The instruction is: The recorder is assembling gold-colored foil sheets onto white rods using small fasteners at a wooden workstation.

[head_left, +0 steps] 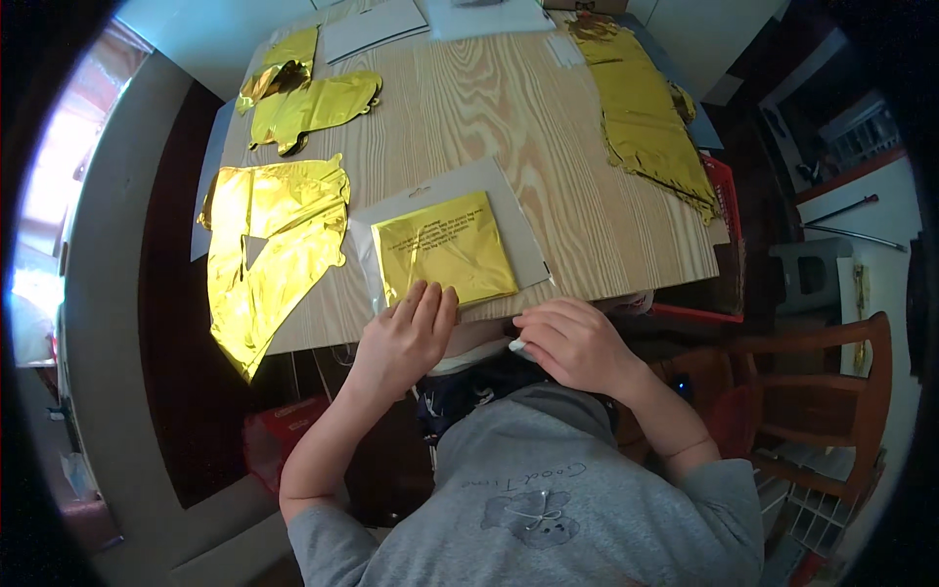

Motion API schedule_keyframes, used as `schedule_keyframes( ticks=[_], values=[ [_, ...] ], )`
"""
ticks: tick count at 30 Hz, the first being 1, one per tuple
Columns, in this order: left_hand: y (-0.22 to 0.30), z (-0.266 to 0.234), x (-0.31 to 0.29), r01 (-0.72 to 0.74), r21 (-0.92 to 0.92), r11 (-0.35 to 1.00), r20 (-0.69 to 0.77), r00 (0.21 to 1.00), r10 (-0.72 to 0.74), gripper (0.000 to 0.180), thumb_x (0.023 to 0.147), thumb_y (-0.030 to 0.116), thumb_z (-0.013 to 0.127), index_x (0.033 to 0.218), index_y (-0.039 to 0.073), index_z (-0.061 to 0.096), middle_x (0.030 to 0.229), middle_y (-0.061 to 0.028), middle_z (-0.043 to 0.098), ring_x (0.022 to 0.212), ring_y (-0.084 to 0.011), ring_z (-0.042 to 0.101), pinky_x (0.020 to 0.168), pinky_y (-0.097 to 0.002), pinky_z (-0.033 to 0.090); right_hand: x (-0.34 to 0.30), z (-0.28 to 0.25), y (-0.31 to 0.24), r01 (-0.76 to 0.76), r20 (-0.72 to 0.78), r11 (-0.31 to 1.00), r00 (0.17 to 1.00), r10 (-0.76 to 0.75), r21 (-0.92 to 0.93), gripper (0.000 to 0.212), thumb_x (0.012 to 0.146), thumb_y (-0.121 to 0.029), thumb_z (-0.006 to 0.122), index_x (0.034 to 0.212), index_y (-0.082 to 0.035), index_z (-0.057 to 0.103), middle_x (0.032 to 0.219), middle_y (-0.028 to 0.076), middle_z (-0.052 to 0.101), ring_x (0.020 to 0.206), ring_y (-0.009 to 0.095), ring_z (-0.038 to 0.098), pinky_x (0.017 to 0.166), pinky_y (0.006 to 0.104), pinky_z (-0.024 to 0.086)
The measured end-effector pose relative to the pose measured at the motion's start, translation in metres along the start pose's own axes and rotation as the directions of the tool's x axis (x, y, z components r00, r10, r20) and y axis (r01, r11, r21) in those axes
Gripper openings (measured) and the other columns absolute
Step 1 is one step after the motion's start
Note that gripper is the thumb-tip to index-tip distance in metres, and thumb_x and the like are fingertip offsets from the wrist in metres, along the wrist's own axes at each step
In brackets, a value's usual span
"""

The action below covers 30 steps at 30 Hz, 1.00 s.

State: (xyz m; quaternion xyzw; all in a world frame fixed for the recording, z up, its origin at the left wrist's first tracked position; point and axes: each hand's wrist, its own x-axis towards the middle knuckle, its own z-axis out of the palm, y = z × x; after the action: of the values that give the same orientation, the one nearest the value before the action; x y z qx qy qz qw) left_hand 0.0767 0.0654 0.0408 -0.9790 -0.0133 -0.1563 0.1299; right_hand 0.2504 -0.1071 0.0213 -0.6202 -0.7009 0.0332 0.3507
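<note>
A clear flat bag (523,220) with a pale backing lies at the table's near edge. In it, or on it, is a folded gold foil balloon (450,259) with dark print; I cannot tell which. The fingers of my left hand (406,333) lie stretched over the lower edge of this packet, the thumb hidden. My right hand (577,342) is just off the table edge, right of the packet, fingers bent. A small white piece (516,345) shows between its thumb and fingertips; its kind is unclear.
Flat gold foil balloons lie at the left (279,240), far left (308,108) and right (650,117) of the wood-grain table (469,108). White flat packets (377,29) are at the back. A red crate (724,235) stands by the right edge, a wooden chair (871,391) beyond.
</note>
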Motion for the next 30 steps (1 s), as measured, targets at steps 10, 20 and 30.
schedule_keyframes(
  ticks=[10,20,30],
  values=[
    [0.005,0.013,0.007,0.062,0.082,0.995,-0.055,0.997,-0.057,0.017,0.069,0.01,0.058,0.084,0.002,0.056,0.081,-0.0061,0.059,0.08,-0.0155,0.061,0.055,-0.0252,0.049,0.0,0.005,-0.001,0.007,-0.027,1.0,1.0,-0.007,0.013,0.013,0.075,-0.011,0.065,0.084,-0.005,0.058,0.087,0.008,0.062,0.085,0.025,0.06,0.076,0.0356,0.047],
    [-0.01,-0.001,0.014,0.197,-0.147,0.969,0.036,0.98,-0.193,0.007,0.073,0.011,0.063,0.077,0.01,0.057,0.061,-0.0027,0.056,0.057,-0.0185,0.06,0.05,-0.0319,0.048,0.021,0.002,-0.012,0.148,-0.261,0.971,0.946,-0.195,-0.189,0.014,0.074,-0.014,0.062,0.085,-0.008,0.058,0.076,0.004,0.057,0.075,0.018,0.059,0.068,0.0312,0.047],
    [-0.017,-0.009,0.026,0.21,-0.26,0.943,-0.107,0.964,-0.244,0.009,0.072,0.011,0.062,0.071,0.011,0.053,0.058,-0.0026,0.054,0.054,-0.0197,0.058,0.045,-0.0325,0.045,0.048,0.03,-0.015,0.065,-0.225,0.913,0.96,-0.168,-0.403,0.012,0.069,-0.009,0.061,0.08,-0.006,0.062,0.071,0.001,0.054,0.062,0.014,0.055,0.054,0.0293,0.045]
  ],
)
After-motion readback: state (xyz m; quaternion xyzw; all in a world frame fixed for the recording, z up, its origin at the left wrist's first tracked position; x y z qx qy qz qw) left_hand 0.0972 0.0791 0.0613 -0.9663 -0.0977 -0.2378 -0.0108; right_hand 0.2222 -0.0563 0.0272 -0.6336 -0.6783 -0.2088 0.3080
